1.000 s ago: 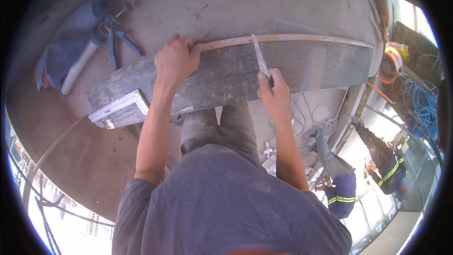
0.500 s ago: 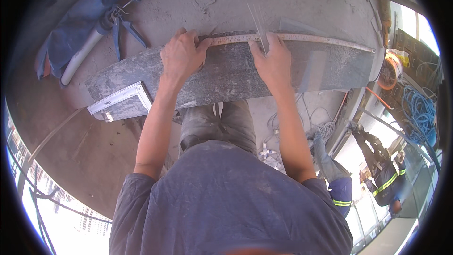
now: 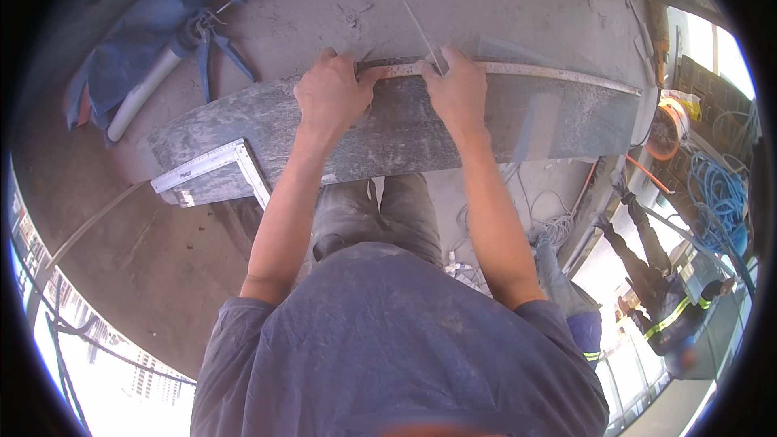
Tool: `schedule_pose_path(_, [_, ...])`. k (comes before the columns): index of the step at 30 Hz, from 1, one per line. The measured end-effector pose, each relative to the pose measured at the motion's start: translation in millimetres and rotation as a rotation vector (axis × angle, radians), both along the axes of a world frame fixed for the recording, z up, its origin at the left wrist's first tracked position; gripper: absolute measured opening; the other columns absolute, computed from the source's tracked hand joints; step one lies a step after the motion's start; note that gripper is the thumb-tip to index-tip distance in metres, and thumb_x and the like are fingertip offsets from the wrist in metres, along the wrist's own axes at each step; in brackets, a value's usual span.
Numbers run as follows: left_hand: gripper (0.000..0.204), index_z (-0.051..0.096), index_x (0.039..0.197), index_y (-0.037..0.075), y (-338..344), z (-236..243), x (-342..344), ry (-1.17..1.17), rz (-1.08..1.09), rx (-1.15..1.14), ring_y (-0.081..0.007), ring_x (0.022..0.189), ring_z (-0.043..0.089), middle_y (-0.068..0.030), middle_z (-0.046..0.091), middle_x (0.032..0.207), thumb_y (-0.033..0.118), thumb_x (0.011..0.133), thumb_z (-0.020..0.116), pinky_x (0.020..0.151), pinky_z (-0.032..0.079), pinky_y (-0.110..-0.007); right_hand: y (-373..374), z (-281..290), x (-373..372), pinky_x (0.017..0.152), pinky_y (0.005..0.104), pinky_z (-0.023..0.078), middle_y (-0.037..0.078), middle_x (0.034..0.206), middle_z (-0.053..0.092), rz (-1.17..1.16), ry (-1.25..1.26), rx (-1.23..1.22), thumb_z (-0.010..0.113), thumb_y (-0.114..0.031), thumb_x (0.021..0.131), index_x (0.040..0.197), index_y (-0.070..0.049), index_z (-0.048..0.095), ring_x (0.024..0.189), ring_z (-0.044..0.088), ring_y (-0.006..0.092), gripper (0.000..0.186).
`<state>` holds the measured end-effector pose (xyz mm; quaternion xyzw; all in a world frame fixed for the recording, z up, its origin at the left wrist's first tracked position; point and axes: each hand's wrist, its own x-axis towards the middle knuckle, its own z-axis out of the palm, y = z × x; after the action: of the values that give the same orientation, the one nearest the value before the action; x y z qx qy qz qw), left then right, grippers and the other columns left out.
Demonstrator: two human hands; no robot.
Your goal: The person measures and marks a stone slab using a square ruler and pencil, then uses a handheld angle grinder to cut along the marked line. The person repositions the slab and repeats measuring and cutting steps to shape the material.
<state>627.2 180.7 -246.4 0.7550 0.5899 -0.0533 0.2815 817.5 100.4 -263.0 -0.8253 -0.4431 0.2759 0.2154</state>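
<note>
A long dark grey, dust-smeared board (image 3: 388, 133) lies across in front of me. Along its far edge runs a thin, pale measuring strip (image 3: 558, 74) with marks on it. My left hand (image 3: 333, 95) is closed over the strip's left part, thumb toward the right. My right hand (image 3: 458, 93) is closed a little to the right, touching the strip and gripping a thin pale rod (image 3: 420, 26) that slants up to the left. The rod's lower end is hidden by the fingers. A metal try square (image 3: 206, 163) rests on the board's left end.
A caulking gun (image 3: 150, 89) lies on blue cloth (image 3: 121, 57) at far left. On the right are an orange round container (image 3: 664, 129) and coiled blue hose (image 3: 716, 198). Two people, one in a reflective vest (image 3: 672, 320), are at lower right. Cables (image 3: 554, 226) lie behind the board.
My left hand has shifted right along the strip, and my right hand slightly left, narrowing their gap. The rod, blurred before, now tilts further left. The person in the vest has changed posture.
</note>
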Motion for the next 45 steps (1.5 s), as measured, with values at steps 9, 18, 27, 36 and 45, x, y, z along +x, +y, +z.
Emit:
schedule_pose_path(9, [0.050,0.079,0.089,0.004,-5.5,-6.5,20.2,-0.007,0.009,0.047,-0.0377,0.089,0.077,-0.0135,0.074,0.096,0.054,0.094,0.082,0.075,0.058,-0.051,-2.5,-2.1,-2.1,0.082,0.0510,0.055,0.028,0.094,0.074,0.034,-0.009,0.087,0.079,-0.030,0.103,0.104,0.007,0.071,0.090,0.071,0.0490,0.037])
schedule_pose_path(18, [0.051,0.078,0.088,0.007,2.3,-18.4,14.6,0.050,-0.081,0.023,-0.0333,0.085,0.076,-0.0103,0.074,0.096,0.058,0.095,0.082,0.075,0.055,-0.050,-21.5,93.3,-19.4,0.067,0.0561,0.055,0.026,0.081,0.072,-0.188,0.504,-0.375,0.051,-0.036,0.120,0.149,0.001,0.052,0.073,0.073,0.0492,0.047])
schedule_pose_path(27, [0.053,0.078,0.087,0.006,4.0,-23.7,12.2,0.033,-0.081,-0.010,-0.0320,0.084,0.076,-0.0112,0.074,0.094,0.059,0.095,0.082,0.075,0.056,-0.049,-50.5,56.7,-27.3,0.069,0.0615,0.059,0.027,0.073,0.073,0.168,0.016,-0.256,0.051,-0.024,0.116,0.158,0.001,0.049,0.072,0.074,0.0516,0.048])
schedule_pose_path(36, [0.053,0.078,0.086,0.006,9.1,-22.6,11.1,0.011,-0.096,-0.039,-0.0345,0.086,0.077,-0.0138,0.076,0.095,0.058,0.094,0.082,0.074,0.057,-0.050,-36.0,54.3,-24.7,0.076,0.0614,0.056,0.031,0.085,0.074,0.276,0.054,-0.251,0.061,-0.015,0.105,0.159,-0.002,0.053,0.082,0.074,0.0519,0.056])
schedule_pose_path(45, [0.054,0.080,0.090,0.007,10.9,-22.8,10.6,0.032,-0.099,-0.064,-0.0349,0.088,0.077,-0.0128,0.078,0.096,0.061,0.094,0.080,0.076,0.058,-0.051,-31.7,51.7,-28.0,0.078,0.0605,0.058,0.029,0.085,0.075,0.306,-0.001,-0.292,0.064,-0.016,0.103,0.158,-0.004,0.057,0.084,0.075,0.0504,0.057])
